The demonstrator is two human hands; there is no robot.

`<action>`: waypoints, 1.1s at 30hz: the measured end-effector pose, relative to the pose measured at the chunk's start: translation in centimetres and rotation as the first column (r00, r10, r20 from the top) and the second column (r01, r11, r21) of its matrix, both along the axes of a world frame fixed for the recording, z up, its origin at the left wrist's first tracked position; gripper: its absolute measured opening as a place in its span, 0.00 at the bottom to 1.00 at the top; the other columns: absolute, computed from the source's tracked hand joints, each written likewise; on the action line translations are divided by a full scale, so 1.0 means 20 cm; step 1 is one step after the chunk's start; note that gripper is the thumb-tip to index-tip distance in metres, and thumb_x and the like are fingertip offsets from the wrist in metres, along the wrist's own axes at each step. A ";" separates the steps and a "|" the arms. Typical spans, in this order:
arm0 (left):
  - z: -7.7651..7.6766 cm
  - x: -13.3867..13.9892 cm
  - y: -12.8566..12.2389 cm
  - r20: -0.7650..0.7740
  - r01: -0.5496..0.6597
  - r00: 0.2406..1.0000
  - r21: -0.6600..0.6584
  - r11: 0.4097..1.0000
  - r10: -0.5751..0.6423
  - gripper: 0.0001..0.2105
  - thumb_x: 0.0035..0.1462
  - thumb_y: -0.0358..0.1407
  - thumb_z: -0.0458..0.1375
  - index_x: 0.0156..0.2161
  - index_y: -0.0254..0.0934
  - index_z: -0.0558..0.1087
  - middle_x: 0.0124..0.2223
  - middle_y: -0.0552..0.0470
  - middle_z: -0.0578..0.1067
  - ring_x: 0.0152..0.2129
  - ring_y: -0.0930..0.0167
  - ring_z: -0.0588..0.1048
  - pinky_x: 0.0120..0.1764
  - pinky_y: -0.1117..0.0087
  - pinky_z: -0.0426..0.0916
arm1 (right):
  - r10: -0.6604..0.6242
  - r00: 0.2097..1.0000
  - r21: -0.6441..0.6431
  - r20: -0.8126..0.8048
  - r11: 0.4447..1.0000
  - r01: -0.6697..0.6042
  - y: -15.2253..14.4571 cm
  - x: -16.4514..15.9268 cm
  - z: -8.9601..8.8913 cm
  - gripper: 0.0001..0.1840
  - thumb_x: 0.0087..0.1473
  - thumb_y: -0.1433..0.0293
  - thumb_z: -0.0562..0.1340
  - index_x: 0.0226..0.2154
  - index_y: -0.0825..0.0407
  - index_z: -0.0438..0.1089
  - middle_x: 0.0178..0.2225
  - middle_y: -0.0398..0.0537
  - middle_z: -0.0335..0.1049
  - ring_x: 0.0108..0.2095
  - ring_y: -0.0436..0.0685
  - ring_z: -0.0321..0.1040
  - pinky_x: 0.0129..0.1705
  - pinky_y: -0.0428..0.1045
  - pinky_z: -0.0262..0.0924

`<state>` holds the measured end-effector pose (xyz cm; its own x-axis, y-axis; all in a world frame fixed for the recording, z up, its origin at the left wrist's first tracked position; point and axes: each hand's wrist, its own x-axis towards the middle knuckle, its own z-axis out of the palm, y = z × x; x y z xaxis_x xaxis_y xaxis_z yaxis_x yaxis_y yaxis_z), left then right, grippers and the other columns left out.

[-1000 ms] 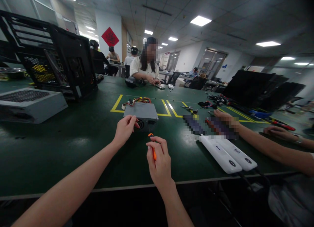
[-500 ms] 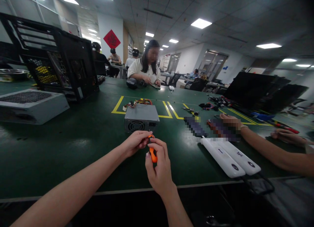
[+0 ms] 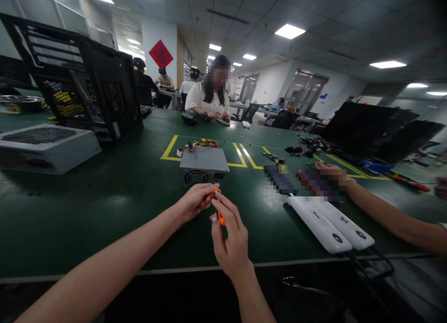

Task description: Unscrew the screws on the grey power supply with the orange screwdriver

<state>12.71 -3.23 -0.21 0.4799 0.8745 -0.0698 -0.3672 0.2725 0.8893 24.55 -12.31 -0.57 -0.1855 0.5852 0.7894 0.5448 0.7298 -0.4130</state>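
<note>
A screwdriver with an orange and black handle is between my two hands, just in front of a grey power supply unit. The fingers of my right hand are wrapped about the handle and cover much of it. My left hand is closed in a pinch at the screwdriver's far end; the shaft and tip are hidden by the fingers. The power supply unit rests on the green table with its fan grille facing me and a bundle of coloured wires behind it.
A black computer case and a second power supply stand at left. On the right lie white power banks, blurred-out phones, cables and a red-handled tool. A co-worker's arm reaches in there; another person sits opposite.
My right hand has turned a little on the screwdriver handle, its fingers straighter, and less of the handle shows. My left hand keeps its pinch. The view has shifted slightly.
</note>
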 end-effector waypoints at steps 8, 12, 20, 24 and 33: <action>0.01 -0.01 0.00 -0.015 -0.004 1.000 -0.001 1.000 0.004 0.13 0.48 0.41 0.59 0.30 0.31 0.68 0.15 0.62 0.58 0.10 0.85 0.51 0.14 0.81 0.40 | -0.029 0.998 0.039 -0.050 0.999 0.031 0.01 0.01 0.00 0.19 0.52 0.76 0.58 0.47 0.52 0.62 0.48 0.53 0.64 0.50 0.56 0.61 0.49 0.54 0.62; 0.01 0.00 0.00 -0.028 -0.034 0.999 -0.005 0.999 0.034 0.14 0.47 0.42 0.60 0.24 0.32 0.65 0.14 0.62 0.56 0.10 0.84 0.51 0.15 0.80 0.41 | 0.035 0.999 0.013 -0.020 0.999 -0.035 -0.01 0.00 0.02 0.19 0.52 0.77 0.55 0.48 0.53 0.60 0.50 0.55 0.61 0.51 0.57 0.59 0.49 0.55 0.61; 0.01 -0.01 0.00 -0.026 -0.016 1.000 -0.031 0.999 0.016 0.14 0.47 0.43 0.59 0.30 0.31 0.68 0.14 0.62 0.58 0.09 0.85 0.50 0.14 0.81 0.39 | -0.018 0.999 0.067 -0.048 0.998 0.021 0.01 0.01 -0.01 0.20 0.52 0.76 0.58 0.48 0.50 0.61 0.47 0.53 0.64 0.49 0.56 0.63 0.47 0.54 0.63; 0.01 -0.01 0.00 -0.044 -0.039 0.998 -0.005 0.999 0.038 0.14 0.47 0.41 0.60 0.23 0.32 0.65 0.12 0.63 0.55 0.08 0.85 0.50 0.14 0.80 0.40 | 0.008 0.998 0.040 -0.066 0.999 -0.006 0.00 0.00 0.01 0.18 0.49 0.74 0.60 0.45 0.52 0.62 0.45 0.53 0.65 0.47 0.57 0.63 0.46 0.55 0.64; 0.01 -0.01 0.00 -0.036 -0.004 0.999 -0.042 0.999 0.003 0.14 0.47 0.43 0.59 0.29 0.31 0.69 0.15 0.60 0.60 0.10 0.84 0.52 0.14 0.80 0.41 | -0.035 0.999 0.065 -0.010 0.997 0.036 0.01 0.00 -0.01 0.18 0.52 0.76 0.57 0.47 0.50 0.61 0.46 0.53 0.63 0.48 0.56 0.63 0.46 0.54 0.64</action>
<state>12.47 -3.28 -0.04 0.4734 0.8721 -0.1241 -0.3360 0.3090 0.8897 24.52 -12.09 -0.75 -0.1579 0.5388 0.8275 0.5673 0.7354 -0.3705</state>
